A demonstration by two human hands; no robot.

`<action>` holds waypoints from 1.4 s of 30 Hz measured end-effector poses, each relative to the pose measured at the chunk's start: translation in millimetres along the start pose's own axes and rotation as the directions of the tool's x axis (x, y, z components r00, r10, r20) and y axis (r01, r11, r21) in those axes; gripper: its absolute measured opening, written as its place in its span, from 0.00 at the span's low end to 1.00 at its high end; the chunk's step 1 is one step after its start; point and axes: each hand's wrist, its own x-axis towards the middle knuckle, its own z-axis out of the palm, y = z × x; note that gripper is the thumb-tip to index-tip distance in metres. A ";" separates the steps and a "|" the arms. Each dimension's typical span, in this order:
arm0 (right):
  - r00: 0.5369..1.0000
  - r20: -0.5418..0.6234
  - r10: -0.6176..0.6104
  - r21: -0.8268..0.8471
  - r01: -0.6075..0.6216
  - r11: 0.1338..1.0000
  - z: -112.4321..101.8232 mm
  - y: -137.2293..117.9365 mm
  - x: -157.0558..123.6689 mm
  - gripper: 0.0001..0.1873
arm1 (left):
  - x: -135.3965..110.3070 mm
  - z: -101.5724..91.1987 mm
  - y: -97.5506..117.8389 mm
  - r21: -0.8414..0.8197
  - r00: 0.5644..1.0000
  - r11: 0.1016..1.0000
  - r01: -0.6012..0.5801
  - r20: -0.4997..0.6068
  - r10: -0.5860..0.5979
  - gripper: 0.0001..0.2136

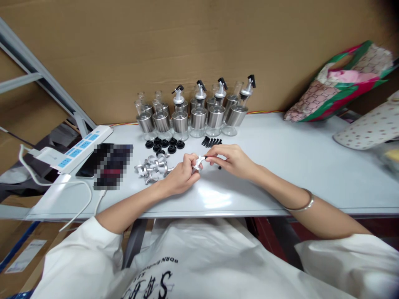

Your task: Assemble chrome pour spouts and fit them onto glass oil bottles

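My left hand [183, 174] is closed round a silver pourer spout [199, 162], held just above the table. At the spout's tip, my right hand [232, 160] pinches a small black cap, mostly hidden by the fingers. Left of my hands lies a pile of silver pourer spouts [152, 166]. Several round black stoppers [162, 143] sit behind that pile. A row of small black flip caps [212, 142] lies beyond my right hand. Glass bottles with steel sleeves [198, 118] stand in rows at the back, some topped with silver pourers with black caps [220, 88].
At the left are a white power strip [84, 145] with a charger and cable, a dark phone [89, 164] and a blurred-out item [114, 168]. A patterned bag [330, 89] and a spotted white cylinder [368, 128] are at the right. Cardboard [156, 41] stands behind the table.
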 end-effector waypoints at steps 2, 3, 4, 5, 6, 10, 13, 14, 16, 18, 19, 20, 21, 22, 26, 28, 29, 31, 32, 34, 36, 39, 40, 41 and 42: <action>1.000 -0.007 0.004 0.009 -0.004 1.000 0.2 -0.7 0.2 0.10 | 0.4 -0.7 0.2 0.016 1.000 1.000 -0.003 0.003 0.003 0.13; 1.000 -0.009 0.004 0.012 -0.004 1.000 0.3 -0.9 0.3 0.10 | 0.4 -0.9 0.1 0.022 1.000 1.000 -0.007 0.004 0.007 0.13; 1.000 -0.011 0.001 0.013 -0.001 1.000 0.4 -1.0 0.3 0.10 | 0.4 -1.0 -0.1 0.027 1.000 1.000 -0.010 0.007 0.010 0.14; 1.000 -0.010 -0.002 0.014 0.002 1.000 0.5 -1.1 0.3 0.09 | 0.3 -1.1 -0.5 0.029 1.000 1.000 -0.012 0.010 0.012 0.14; 1.000 -0.009 -0.004 0.013 0.005 1.000 0.7 -1.0 0.2 0.09 | 0.2 -1.0 -0.9 0.029 1.000 1.000 -0.012 0.012 0.012 0.14; 1.000 -0.001 -0.006 0.012 0.006 1.000 2.0 -0.2 -0.1 0.09 | -0.3 -1.3 -2.3 0.024 1.000 1.000 0.009 0.027 -0.010 0.14; 1.000 0.009 0.007 0.023 -0.008 1.000 2.6 -0.1 0.0 0.09 | -0.3 -1.8 -1.7 0.023 0.999 0.999 0.026 0.048 -0.027 0.13; 1.000 0.009 0.014 0.028 -0.014 0.999 2.6 -0.3 0.1 0.10 | -0.4 -1.9 -1.1 0.019 0.998 0.999 0.027 0.052 -0.028 0.13; 1.000 0.005 0.025 0.042 -0.025 0.999 2.6 -0.8 0.2 0.10 | -0.6 -2.0 0.3 0.010 0.998 0.999 0.031 0.055 -0.031 0.13; 0.999 -0.001 0.034 0.057 -0.034 0.998 2.8 -1.5 0.2 0.11 | -0.8 -2.0 1.4 0.007 0.998 0.999 0.036 0.050 -0.037 0.13; 0.999 -0.003 0.037 0.060 -0.037 0.997 2.9 -1.9 0.1 0.11 | -0.7 -2.0 1.5 0.005 0.998 0.999 0.039 0.046 -0.039 0.13; 0.999 -0.004 0.039 0.058 -0.038 0.998 3.2 -2.3 0.0 0.11 | -0.4 -1.9 1.4 -0.001 0.999 0.999 0.042 0.035 -0.042 0.13; 0.999 -0.004 0.036 0.048 -0.036 0.998 3.5 -2.7 -0.1 0.11 | 0.1 -1.7 1.0 -0.011 0.999 0.999 0.044 0.018 -0.043 0.13; 0.999 -0.001 0.032 0.026 -0.032 0.999 3.8 -3.1 -0.3 0.12 | 0.8 -1.3 0.5 -0.030 0.999 0.999 0.043 -0.004 -0.043 0.13; 1.000 0.010 -0.002 -0.182 0.004 0.983 3.6 -2.4 -0.5 0.13 | 3.0 1.0 1.1 -0.125 0.996 0.992 0.019 -0.084 -0.030 0.14; 0.999 0.018 -0.041 -0.283 0.045 0.958 2.3 -0.4 -0.6 0.12 | 3.0 1.8 3.7 -0.150 0.997 0.989 0.012 -0.074 -0.023 0.14; 0.997 0.028 -0.067 -0.314 0.072 0.947 1.6 0.7 -0.7 0.12 | 2.7 1.7 5.2 -0.163 0.998 0.986 0.015 -0.056 -0.025 0.13; 0.992 0.053 -0.112 -0.343 0.123 0.931 0.5 2.8 -0.9 0.12 | 1.9 0.6 7.1 -0.182 0.999 0.983 0.025 -0.024 -0.030 0.11; 0.990 0.064 -0.127 -0.349 0.141 0.927 0.2 3.4 -0.9 0.12 | 1.5 -0.3 7.3 -0.172 0.999 0.985 0.026 -0.018 -0.029 0.10; 0.986 0.080 -0.143 -0.359 0.163 0.919 0.1 3.6 -0.8 0.12 | 0.7 -2.4 6.2 -0.105 0.999 0.994 0.018 -0.026 -0.021 0.10; 0.983 0.088 -0.162 -0.375 0.183 0.909 0.4 2.7 -0.3 0.13 | 0.1 -4.0 4.1 -0.010 0.999 1.000 -0.001 -0.040 0.000 0.10; 0.976 0.086 -0.201 -0.380 0.218 0.899 0.7 1.1 0.7 0.14 | -0.7 -4.4 2.0 0.080 0.999 0.996 -0.023 -0.039 0.027 0.10; 0.975 0.082 -0.207 -0.372 0.223 0.901 0.9 0.7 0.8 0.14 | -0.9 -4.2 1.8 0.100 0.999 0.994 -0.033 -0.037 0.037 0.09; 0.975 0.076 -0.209 -0.359 0.222 0.906 1.2 0.3 0.8 0.14 | -1.1 -3.9 1.6 0.115 0.998 0.992 -0.044 -0.034 0.049 0.09; 0.977 0.068 -0.204 -0.343 0.215 0.914 1.5 -0.1 0.7 0.14 | -1.1 -3.6 1.4 0.125 0.997 0.990 -0.060 -0.032 0.064 0.09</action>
